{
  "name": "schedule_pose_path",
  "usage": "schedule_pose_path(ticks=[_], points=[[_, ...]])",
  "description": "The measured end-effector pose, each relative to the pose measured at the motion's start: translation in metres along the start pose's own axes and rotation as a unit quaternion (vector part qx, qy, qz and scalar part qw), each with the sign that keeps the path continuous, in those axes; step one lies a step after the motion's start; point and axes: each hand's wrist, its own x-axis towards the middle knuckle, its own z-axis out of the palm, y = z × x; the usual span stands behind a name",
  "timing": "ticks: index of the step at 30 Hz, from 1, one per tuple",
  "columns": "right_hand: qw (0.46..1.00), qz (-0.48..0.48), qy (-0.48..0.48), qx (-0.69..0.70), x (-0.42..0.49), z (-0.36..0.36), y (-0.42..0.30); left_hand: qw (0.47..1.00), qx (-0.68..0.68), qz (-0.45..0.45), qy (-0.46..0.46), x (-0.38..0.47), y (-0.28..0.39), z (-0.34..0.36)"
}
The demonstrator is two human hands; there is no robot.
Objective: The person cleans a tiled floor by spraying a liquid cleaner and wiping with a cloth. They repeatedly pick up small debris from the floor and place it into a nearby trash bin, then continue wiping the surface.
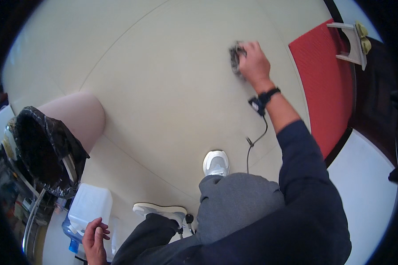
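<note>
My right hand (256, 66) is closed around a mottled dark-grey cloth (235, 61), blurred and apparently against the pale tiled floor (172, 79). Around that wrist runs a black strap (268, 95) with a small device, and a thin black cable (265, 127) trails from it towards my knee. My left hand (95, 243) hangs at the lower left with loosely bent fingers and nothing in it. It overlaps the view of a white plastic jerrycan (91, 202); whether they touch I cannot tell. A clear blue water bottle (73, 245) lies partly hidden beside the hand.
A bin lined with a black plastic bag (58, 132) stands at left, by a pink rounded object (81, 116). To the right lies a red mat (321, 86) with a small white stand (353, 46) at its far end. My grey-white shoes (216, 162) rest on the floor.
</note>
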Motion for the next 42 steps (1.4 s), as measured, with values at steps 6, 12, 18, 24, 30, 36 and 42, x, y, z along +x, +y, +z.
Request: schedule_pose_path(ticks=[6, 12, 18, 24, 30, 36, 42], points=[[0.990, -0.123, -0.029, 0.063, -0.115, -0.027, -0.053, 0.999, -0.015, 0.027, 0.007, -0.001, 0.017, 0.002], [0.990, -0.059, -0.104, 0.074, -0.135, -0.041, -0.069, 1.000, -0.015, 0.011, -0.011, 0.000, 0.006, 0.002], [0.991, 0.052, -0.088, 0.082, -0.076, -0.025, -0.052, 0.999, 0.009, 0.045, -0.007, 0.000, 0.011, -0.001], [0.969, -0.103, -0.197, 0.108, -0.223, -0.062, -0.078, 0.999, -0.010, 0.030, -0.017, -0.012, 0.009, -0.002], [0.972, -0.093, -0.150, 0.158, -0.137, -0.015, -0.107, 0.999, 0.022, 0.030, -0.021, -0.004, 0.020, 0.005], [0.947, -0.226, -0.185, 0.135, -0.175, -0.038, -0.130, 0.998, 0.024, 0.053, -0.028, 0.001, 0.030, 0.007], [0.937, -0.238, -0.210, 0.144, -0.198, -0.047, -0.098, 0.999, 0.027, 0.032, -0.027, -0.005, 0.027, 0.007]])
